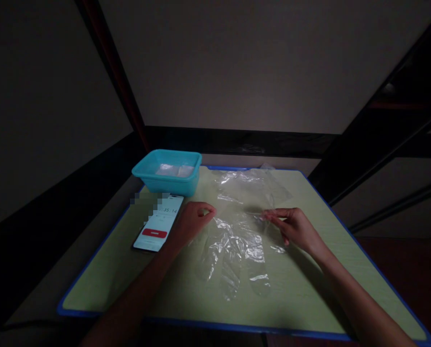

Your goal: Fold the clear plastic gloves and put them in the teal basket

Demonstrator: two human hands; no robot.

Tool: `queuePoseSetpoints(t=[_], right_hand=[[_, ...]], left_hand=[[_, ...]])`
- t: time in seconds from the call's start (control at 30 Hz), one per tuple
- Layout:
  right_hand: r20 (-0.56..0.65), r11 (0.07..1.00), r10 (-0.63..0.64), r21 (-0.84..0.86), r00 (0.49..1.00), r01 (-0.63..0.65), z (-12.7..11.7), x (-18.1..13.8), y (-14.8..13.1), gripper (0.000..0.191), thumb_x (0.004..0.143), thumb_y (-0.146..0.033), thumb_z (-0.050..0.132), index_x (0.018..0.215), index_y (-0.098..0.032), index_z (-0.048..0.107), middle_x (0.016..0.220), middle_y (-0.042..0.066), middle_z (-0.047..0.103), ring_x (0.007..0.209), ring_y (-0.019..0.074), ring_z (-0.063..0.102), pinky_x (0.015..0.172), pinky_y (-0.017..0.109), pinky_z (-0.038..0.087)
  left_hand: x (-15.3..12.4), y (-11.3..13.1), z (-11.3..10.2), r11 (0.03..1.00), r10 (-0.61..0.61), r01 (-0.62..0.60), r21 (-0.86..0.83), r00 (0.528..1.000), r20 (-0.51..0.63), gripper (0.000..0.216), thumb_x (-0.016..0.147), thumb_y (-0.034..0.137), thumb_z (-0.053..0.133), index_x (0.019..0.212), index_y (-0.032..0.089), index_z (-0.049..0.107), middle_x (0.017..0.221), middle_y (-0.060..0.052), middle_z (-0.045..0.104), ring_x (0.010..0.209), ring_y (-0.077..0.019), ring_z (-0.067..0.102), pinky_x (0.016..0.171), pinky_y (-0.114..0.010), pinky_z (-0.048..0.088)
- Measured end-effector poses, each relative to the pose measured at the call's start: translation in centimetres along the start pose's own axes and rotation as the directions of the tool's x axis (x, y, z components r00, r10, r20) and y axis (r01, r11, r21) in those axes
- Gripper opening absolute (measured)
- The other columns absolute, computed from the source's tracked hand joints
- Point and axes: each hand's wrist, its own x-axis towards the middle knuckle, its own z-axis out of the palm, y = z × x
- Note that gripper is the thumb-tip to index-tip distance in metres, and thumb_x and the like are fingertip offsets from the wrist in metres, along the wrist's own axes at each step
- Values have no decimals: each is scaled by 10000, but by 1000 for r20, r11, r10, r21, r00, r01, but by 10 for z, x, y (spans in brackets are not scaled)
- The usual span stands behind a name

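A clear plastic disposable glove lies flat on the green table top, fingers pointing toward me. My left hand is curled, its fingertips pinching the glove's cuff edge at the left. My right hand pinches the cuff edge at the right with thumb and fingers together. More clear plastic sheet lies beyond the hands.
A teal plastic tub with white contents stands at the table's back left. A phone with a lit screen and a red button lies just left of my left hand. The table has a blue rim. Dark frame bars rise behind.
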Motion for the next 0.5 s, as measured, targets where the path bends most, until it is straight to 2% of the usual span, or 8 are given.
queuePoseSetpoints(t=[0.07,0.13,0.2,0.27,0.37,0.5], right_hand=[[-46,998,-64,20,997,65,1,0,1,401,750,-477,555,851,-133,735,554,45,675,301,110,499,321,235,400],[-105,985,-161,53,981,167,1,0,2,363,782,-443,546,874,-144,729,544,46,679,417,161,601,412,268,490],[-173,949,-302,36,937,313,0,-2,2,274,802,-376,554,866,-174,727,743,76,731,665,207,685,587,321,556],[-210,892,-448,-35,869,451,-1,-4,1,201,824,-291,545,887,-213,720,1007,74,706,922,223,660,772,367,540],[-199,800,-600,-144,775,582,-5,-10,-2,239,848,-182,500,970,-253,693,1175,42,633,1062,207,598,876,385,499],[-126,672,-735,-258,666,694,-11,-16,-2,318,830,-96,469,1022,-250,671,1263,30,571,1119,197,559,912,375,483]], left_hand=[[-1,1,2,998,-9,9,-64,1000,5,166,723,277,566,746,156,678,375,55,515,356,-116,486,380,-193,297],[-2,2,5,981,10,-10,-196,1000,-1,178,750,302,551,794,159,646,495,22,618,417,-135,573,388,-193,366],[-3,5,6,936,83,-90,-341,996,-36,135,757,289,560,796,166,601,774,-36,710,629,-168,674,502,-219,482],[-5,8,7,878,180,-196,-437,981,-78,89,774,262,563,777,174,566,1009,-68,689,872,-195,673,706,-273,533],[-10,11,6,793,325,-339,-506,938,-119,51,819,230,549,789,189,548,1194,-68,610,1122,-202,560,942,-338,451],[-13,10,1,745,462,-470,-474,875,-142,35,835,184,534,805,200,542,1301,-61,529,1233,-212,458,1035,-381,361]])
